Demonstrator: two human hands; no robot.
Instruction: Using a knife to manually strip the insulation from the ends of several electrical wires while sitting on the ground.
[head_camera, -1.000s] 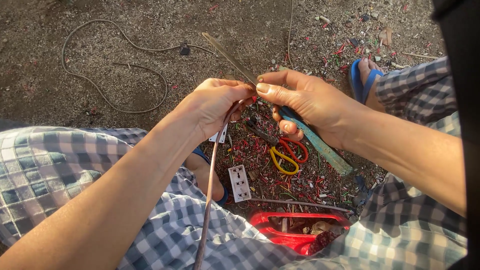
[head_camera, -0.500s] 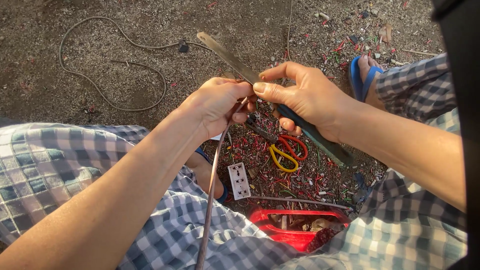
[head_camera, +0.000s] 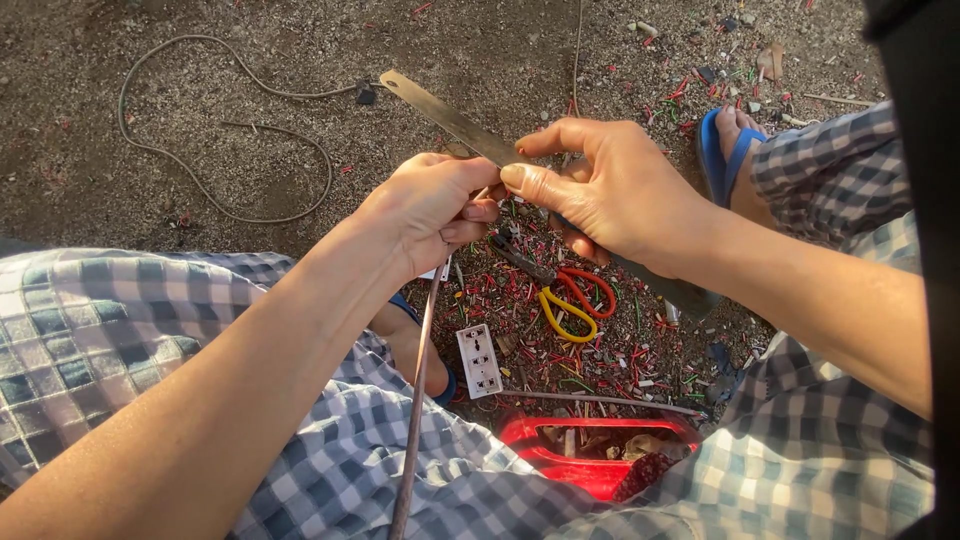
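The ground (head_camera: 200, 90) is bare grey-brown dirt with small gravel, and it fills the upper part of the view. The person sits over it in checked blue and white cloth (head_camera: 100, 330), which covers both legs at the bottom and at the right. A long grey cable (head_camera: 180, 160) lies in a loose loop on the dirt at the upper left, well apart from the hands.

The right hand (head_camera: 620, 190) is closed around a long flat metal blade (head_camera: 450, 115), with the thumb stretched along it; the blade points up and to the left. The left hand (head_camera: 430, 205) is just beside the right hand, fingers curled and pressed together, pinching the top end of a thin brownish wire (head_camera: 415, 400). The wire hangs down from this hand between the knees. The blade meets the wire near the fingertips, but the exact contact is hidden.

Under the hands lies a red plastic container (head_camera: 590, 450), above it pliers with yellow and red handles (head_camera: 565, 295), and a small white socket plate (head_camera: 478, 360). Many red and green wire scraps (head_camera: 620, 350) cover the ground there. A foot in a blue sandal (head_camera: 725, 150) rests at the upper right.
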